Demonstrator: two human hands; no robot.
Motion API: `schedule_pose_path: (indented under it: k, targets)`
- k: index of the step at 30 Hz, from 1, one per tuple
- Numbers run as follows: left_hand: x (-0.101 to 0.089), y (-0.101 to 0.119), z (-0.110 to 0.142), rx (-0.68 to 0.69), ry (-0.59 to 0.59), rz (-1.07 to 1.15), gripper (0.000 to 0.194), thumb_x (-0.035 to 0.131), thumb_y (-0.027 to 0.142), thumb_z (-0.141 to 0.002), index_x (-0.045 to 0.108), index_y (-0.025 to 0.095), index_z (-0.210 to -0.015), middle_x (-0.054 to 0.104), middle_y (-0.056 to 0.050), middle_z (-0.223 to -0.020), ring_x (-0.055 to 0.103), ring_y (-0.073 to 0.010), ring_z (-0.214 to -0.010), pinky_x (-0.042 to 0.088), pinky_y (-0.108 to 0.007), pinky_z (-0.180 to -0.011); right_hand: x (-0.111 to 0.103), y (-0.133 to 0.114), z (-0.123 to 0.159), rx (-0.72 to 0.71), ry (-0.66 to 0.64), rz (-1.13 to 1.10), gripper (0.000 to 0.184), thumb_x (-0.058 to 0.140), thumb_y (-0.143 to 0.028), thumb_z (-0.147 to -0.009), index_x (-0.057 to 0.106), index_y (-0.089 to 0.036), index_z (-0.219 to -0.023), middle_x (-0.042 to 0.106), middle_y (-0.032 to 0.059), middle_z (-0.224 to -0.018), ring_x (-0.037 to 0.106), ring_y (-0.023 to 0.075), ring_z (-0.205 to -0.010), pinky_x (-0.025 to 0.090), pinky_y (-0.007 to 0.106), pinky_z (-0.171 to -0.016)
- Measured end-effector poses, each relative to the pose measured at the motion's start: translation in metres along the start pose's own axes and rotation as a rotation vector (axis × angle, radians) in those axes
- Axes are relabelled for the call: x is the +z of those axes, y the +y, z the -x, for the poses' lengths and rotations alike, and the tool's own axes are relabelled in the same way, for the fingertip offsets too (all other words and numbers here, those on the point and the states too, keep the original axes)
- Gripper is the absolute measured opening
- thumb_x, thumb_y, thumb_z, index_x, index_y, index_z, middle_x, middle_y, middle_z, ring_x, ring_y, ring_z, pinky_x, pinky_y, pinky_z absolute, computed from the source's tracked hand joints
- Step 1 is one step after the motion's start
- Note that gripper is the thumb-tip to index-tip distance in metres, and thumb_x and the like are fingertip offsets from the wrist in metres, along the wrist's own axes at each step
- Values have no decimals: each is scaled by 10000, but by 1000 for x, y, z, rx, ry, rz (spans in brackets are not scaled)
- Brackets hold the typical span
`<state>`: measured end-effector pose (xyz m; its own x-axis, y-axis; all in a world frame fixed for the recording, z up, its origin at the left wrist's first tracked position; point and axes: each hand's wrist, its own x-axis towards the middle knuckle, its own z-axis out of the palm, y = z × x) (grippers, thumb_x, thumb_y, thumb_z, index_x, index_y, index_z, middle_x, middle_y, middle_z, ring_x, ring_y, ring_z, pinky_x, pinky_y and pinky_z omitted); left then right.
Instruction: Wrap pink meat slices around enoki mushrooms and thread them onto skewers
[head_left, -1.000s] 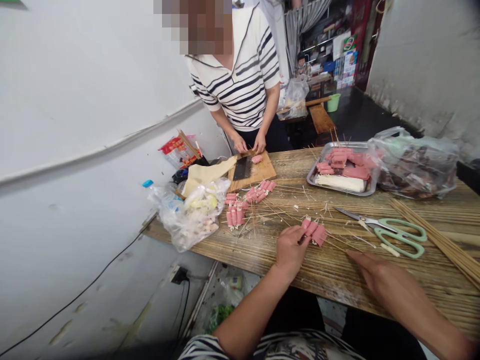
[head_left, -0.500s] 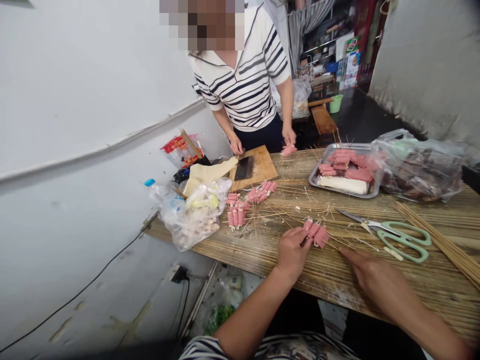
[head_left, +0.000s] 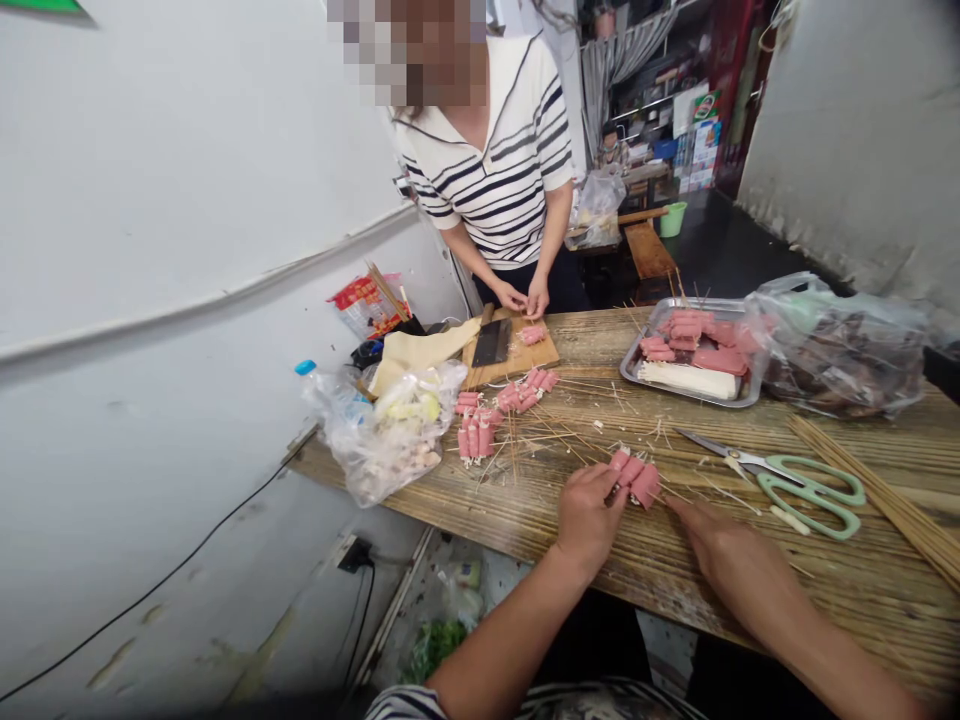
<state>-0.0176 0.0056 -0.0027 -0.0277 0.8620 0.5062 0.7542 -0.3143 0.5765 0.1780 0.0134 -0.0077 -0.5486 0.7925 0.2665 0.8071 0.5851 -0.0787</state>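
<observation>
My left hand (head_left: 589, 515) rests on the wooden table (head_left: 750, 590) with its fingers curled over the near end of a small cluster of pink meat rolls (head_left: 636, 476). My right hand (head_left: 731, 560) lies flat on the table just right of those rolls, fingers stretched toward them and empty. Thin bamboo skewers (head_left: 551, 432) are scattered around the rolls. Finished pink skewered rolls (head_left: 474, 432) lie further left.
Across the table a person in a striped shirt (head_left: 499, 170) has both hands at a cutting board (head_left: 517, 355) with a cleaver (head_left: 491, 342). A metal tray (head_left: 679, 385) holds meat. Green scissors (head_left: 802, 480), a skewer bundle (head_left: 885, 490) and plastic bags (head_left: 390, 430) lie around.
My right hand has slid left across the table toward the rolls. The other person's hand went out toward the tray and came back to the cutting board.
</observation>
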Motion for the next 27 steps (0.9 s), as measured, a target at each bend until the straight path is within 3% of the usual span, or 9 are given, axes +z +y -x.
schedule_pose_path:
  k: [3,5,9,15,19,27]
  targets:
    - [-4,2,2,25,19,21,261,635,170,-854,674,214,-1108,725,-41,-1054,666,-168,-910,536,-324,-846,-7,13,8,-118,92,81,359,371,-191,-935,602,-131,-1203,665,114,-1001,606,249,-909,478,373,-794]
    - [-8,3,4,33,54,23,315,645,174,-847,652,233,-1156,711,-36,-1106,656,-175,-968,529,-339,-886,-12,24,13,-119,132,113,342,407,-283,-941,618,-119,-1155,647,129,-1027,574,273,-941,453,409,-833]
    - [-15,4,14,11,139,-14,258,599,143,-866,670,225,-1100,723,-37,-1033,660,-173,-929,538,-340,-859,-14,40,21,-45,114,80,293,411,-328,-947,644,-153,-983,623,104,-924,567,241,-867,436,374,-783]
    - [-21,3,24,50,191,-34,232,531,101,-885,677,193,-1040,728,-56,-974,665,-173,-879,549,-336,-821,-17,35,18,70,5,-13,287,355,-243,-932,560,-188,-738,588,68,-750,572,210,-727,403,336,-698]
    - [-20,1,26,45,172,-15,267,508,98,-887,674,199,-1070,726,-52,-978,659,-172,-883,549,-335,-827,-23,32,14,198,-110,-150,256,341,-286,-928,555,-191,-826,642,68,-734,602,191,-632,385,298,-602]
    - [-18,0,19,-19,101,-70,265,490,124,-902,639,184,-1112,686,-74,-1094,626,-208,-1009,530,-390,-905,-22,32,12,211,-185,-241,327,329,-343,-926,617,-192,-957,705,85,-825,664,223,-718,434,308,-637]
